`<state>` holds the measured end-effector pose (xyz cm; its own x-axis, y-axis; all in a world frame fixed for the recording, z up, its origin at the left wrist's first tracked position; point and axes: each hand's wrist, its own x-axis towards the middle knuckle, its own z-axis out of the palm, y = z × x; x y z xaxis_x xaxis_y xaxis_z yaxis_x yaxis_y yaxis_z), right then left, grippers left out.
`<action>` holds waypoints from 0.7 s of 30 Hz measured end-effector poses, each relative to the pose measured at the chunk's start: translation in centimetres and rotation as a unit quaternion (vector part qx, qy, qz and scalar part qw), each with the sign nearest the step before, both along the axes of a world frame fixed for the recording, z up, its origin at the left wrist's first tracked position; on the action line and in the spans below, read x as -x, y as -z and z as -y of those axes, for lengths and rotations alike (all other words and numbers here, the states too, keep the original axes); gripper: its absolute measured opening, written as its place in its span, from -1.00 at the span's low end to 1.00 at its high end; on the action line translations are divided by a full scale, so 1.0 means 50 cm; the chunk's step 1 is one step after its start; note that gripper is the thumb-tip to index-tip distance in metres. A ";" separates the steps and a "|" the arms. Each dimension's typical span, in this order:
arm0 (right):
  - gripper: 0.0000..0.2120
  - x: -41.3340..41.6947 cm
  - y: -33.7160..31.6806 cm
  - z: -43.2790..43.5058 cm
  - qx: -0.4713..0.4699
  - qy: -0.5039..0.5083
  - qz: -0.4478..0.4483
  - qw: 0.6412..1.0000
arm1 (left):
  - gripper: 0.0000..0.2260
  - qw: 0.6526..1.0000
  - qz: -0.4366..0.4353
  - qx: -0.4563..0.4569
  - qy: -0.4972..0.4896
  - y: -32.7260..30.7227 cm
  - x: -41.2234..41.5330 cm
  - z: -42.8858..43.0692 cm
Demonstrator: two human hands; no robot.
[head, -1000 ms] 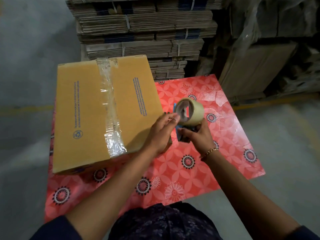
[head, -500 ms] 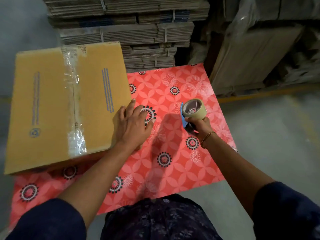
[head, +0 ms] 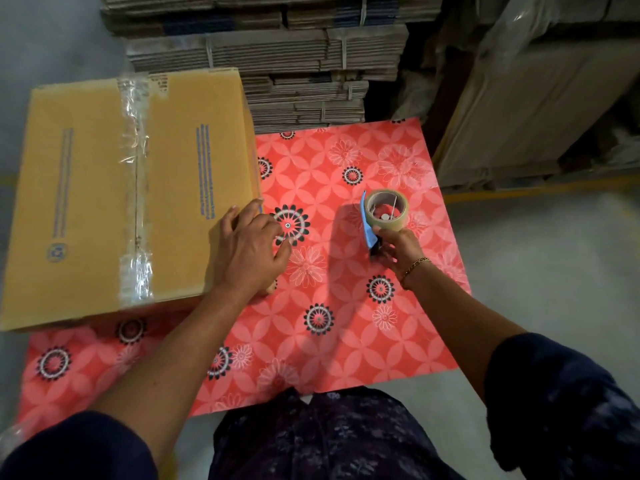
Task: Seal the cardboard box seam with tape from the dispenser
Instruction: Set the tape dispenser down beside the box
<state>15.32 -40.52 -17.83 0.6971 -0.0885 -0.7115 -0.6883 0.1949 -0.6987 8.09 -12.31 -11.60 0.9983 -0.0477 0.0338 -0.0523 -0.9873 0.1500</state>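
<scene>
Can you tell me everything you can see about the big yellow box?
The cardboard box is yellowish-brown with blue print and a small round blue mark near one corner. It lies closed, flaps up, at the left end of the red flowered table, hanging past its edge. A strip of clear, wrinkly tape runs along the middle seam from the far edge to the near edge. The left hand rests on its right near corner.

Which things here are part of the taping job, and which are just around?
In the job: cardboard box; tape strip on its seam; tape dispenser in right hand; left hand at box edge.
Just around: flattened carton stacks; floral table cover.
</scene>
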 end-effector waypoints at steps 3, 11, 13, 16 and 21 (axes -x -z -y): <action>-0.83 0.000 0.016 0.005 0.049 -0.025 0.000 0.998 | -0.71 1.000 -0.001 0.010 -0.007 -0.001 -0.001 0.000; -0.50 0.001 0.052 0.008 0.147 -0.028 -0.038 0.988 | -0.73 1.000 0.002 0.026 -0.008 0.003 0.000 -0.001; -0.34 0.016 0.067 0.006 0.149 -0.024 -0.037 0.988 | -0.72 1.000 0.004 0.025 -0.005 0.006 0.000 -0.004; -0.32 0.056 0.044 -0.011 0.158 -0.028 -0.031 0.987 | -0.70 1.000 0.004 0.029 -0.002 0.008 -0.002 -0.003; -0.64 0.120 -0.006 -0.031 0.116 -0.055 -0.027 0.991 | -0.66 0.998 -0.005 0.058 0.011 0.007 -0.002 -0.007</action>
<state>9.32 -38.97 -17.55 0.6738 -0.1803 -0.7166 -0.7335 -0.0456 -0.6782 8.20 -11.95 -11.94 0.9974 -0.0650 0.0312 -0.0709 -0.9621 0.2633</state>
